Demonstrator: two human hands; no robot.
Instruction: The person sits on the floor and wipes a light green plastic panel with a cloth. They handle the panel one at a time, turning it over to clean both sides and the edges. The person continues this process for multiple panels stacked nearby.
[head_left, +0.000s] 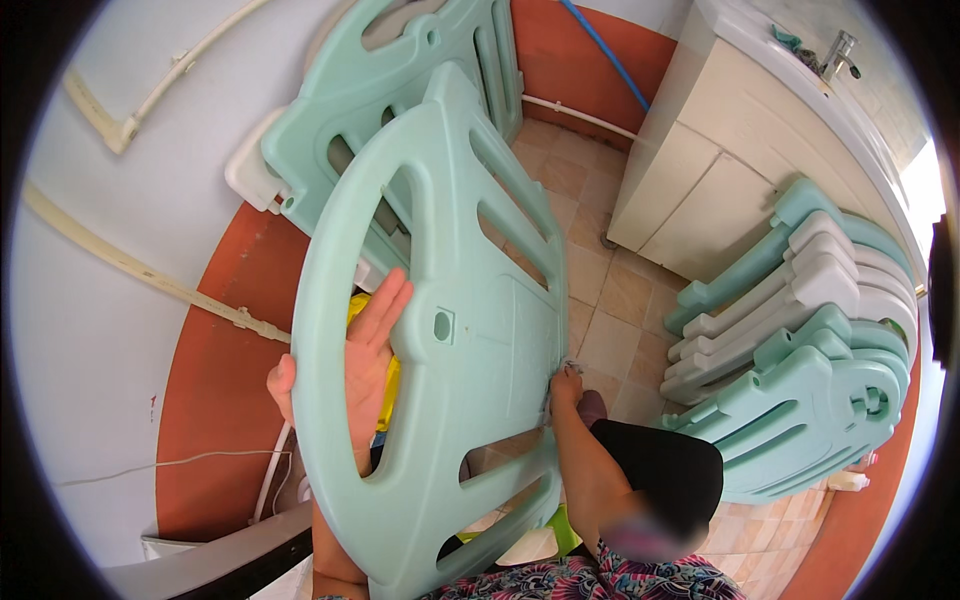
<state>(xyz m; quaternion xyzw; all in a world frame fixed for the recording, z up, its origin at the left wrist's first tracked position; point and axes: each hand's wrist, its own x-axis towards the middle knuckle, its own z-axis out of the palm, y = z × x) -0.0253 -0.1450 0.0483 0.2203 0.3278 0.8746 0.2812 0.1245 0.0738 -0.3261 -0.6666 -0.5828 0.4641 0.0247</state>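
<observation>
A large pale green plastic panel (480, 352) with cut-out slots stands tilted before me. Behind its curved rim is my left hand (367, 367); its fingers come through the long opening and the thumb lies at the outer edge, bracing the panel. At the panel's far right edge, my right hand (566, 386) is closed on a crumpled greyish cloth (571, 366) against the plastic. Only part of the cloth shows. Something yellow (390, 394) is partly hidden behind the panel.
More green panels (300, 142) lean at the upper left wall. Several green and white panels (795, 300) stand stacked at the right. A white sink cabinet (697, 172) with a tap (836, 56) stands upper right. Pipes (165, 281) and a thin cable (187, 459) run along the left wall.
</observation>
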